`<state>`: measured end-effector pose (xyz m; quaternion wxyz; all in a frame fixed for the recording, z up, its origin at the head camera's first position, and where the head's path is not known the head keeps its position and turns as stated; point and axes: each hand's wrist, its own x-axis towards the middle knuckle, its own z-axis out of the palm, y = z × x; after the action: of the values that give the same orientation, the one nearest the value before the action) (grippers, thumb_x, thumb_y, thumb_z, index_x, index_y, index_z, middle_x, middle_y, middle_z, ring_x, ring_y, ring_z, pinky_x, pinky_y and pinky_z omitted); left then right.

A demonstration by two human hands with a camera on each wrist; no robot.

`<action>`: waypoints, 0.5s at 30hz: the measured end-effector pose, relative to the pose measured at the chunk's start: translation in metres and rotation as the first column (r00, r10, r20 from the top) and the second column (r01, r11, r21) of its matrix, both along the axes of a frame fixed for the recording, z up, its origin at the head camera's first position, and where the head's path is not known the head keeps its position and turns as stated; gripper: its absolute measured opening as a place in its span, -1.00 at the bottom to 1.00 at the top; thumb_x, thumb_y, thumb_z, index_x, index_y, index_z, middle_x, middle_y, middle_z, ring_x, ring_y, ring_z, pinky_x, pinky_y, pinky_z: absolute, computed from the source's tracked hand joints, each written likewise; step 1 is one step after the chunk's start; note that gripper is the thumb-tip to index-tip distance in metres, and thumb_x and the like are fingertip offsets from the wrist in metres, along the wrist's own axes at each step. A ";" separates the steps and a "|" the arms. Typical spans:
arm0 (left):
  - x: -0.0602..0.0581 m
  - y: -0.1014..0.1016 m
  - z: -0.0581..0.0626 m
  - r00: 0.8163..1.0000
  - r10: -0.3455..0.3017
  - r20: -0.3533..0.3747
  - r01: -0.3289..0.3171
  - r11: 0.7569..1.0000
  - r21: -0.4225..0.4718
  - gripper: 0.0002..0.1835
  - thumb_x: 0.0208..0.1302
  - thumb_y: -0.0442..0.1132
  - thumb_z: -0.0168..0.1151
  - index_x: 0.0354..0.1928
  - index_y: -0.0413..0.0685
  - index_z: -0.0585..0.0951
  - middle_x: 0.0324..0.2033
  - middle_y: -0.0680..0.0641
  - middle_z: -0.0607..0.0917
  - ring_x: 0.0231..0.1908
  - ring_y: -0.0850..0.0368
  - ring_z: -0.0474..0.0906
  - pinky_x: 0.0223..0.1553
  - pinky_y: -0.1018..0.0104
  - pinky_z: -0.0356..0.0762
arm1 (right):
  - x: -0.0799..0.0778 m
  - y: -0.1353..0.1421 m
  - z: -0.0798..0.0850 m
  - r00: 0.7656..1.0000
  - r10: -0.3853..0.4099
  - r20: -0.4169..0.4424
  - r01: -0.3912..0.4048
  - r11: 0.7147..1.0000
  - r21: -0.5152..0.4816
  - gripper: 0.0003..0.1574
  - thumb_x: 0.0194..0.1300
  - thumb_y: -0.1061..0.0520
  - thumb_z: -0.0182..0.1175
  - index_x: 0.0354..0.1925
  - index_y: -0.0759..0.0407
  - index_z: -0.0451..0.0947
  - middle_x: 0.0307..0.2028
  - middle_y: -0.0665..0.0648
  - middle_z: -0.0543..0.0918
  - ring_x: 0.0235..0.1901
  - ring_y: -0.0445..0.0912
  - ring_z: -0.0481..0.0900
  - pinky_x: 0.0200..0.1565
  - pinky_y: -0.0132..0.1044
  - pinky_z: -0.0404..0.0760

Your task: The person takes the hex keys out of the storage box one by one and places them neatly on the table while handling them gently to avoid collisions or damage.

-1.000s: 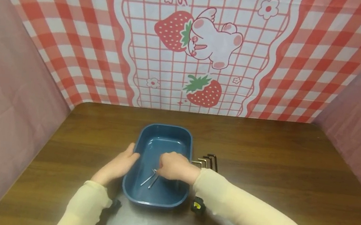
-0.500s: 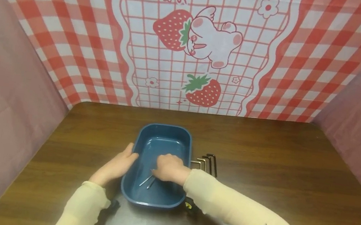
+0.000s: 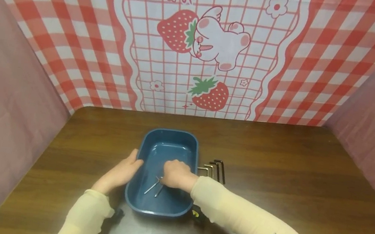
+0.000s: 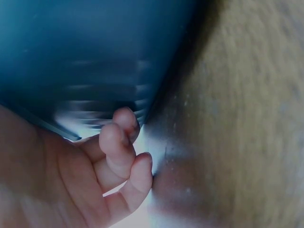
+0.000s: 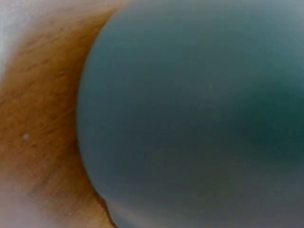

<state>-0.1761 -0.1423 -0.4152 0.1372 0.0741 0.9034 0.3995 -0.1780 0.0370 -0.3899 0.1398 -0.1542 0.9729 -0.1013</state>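
Note:
A deep blue rectangular tray (image 3: 160,213) stands on the table, its long side running away from me. My left hand (image 3: 119,173) holds the tray's left wall, thumb at the rim; in the left wrist view, bent fingers (image 4: 126,147) lie against the outer side. Inside the tray, my right hand (image 3: 176,175) is curled low over the floor, fingertips pinching at the upper end of a silver hex key (image 3: 159,190). Another silver hex key (image 3: 152,186) lies slanted just left of it. The right wrist view shows mostly the blurred tray wall (image 5: 166,118).
Several L-shaped hex keys (image 3: 217,170), brassy and black, lie in a row just right of the tray. A checked cloth with strawberries (image 3: 214,49) hangs behind the table (image 3: 274,156), and pink cloth (image 3: 14,50) hangs at both sides.
My right hand shifted slightly left, then stayed over the same spot in the tray. The silver hex keys' upper ends, covered half a second ago, show again. The left hand keeps its hold.

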 end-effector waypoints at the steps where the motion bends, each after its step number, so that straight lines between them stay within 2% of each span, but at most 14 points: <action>1: 0.000 0.000 0.000 1.000 0.001 -0.002 -0.001 1.000 -0.001 -0.49 0.40 -0.11 -0.35 0.28 -0.26 0.04 0.23 -0.41 0.24 0.19 -0.32 0.23 0.17 -0.14 0.20 | 0.000 0.000 0.000 1.000 -0.001 0.000 0.001 1.000 -0.002 -0.73 -0.04 -0.02 0.30 -0.52 0.16 0.56 -0.45 0.14 0.63 -0.48 -0.03 0.53 -0.49 -0.17 0.49; 9: 0.001 0.001 -0.002 1.000 0.009 -0.014 -0.009 1.000 0.003 -0.58 0.40 -0.12 -0.33 0.18 -0.22 0.15 0.13 -0.39 0.38 0.11 -0.28 0.36 0.08 -0.11 0.33 | 0.000 0.003 -0.005 1.000 -0.011 -0.013 0.010 0.999 -0.040 -0.71 -0.03 -0.03 0.30 -0.54 0.17 0.55 -0.47 0.15 0.63 -0.49 -0.02 0.53 -0.50 -0.16 0.50; 15: 0.001 0.002 0.000 1.000 0.025 -0.010 -0.025 1.000 -0.001 -0.60 0.39 -0.12 -0.33 0.15 -0.21 0.16 0.10 -0.39 0.41 0.07 -0.27 0.41 0.04 -0.11 0.36 | 0.001 0.003 -0.006 1.000 -0.018 -0.014 0.017 0.998 -0.055 -0.70 -0.03 -0.02 0.32 -0.53 0.19 0.56 -0.49 0.15 0.62 -0.50 -0.02 0.52 -0.48 -0.16 0.51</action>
<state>-0.1747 -0.1406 -0.4157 0.1277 0.0648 0.9050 0.4005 -0.1771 0.0401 -0.3956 0.1277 -0.1503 0.9719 -0.1283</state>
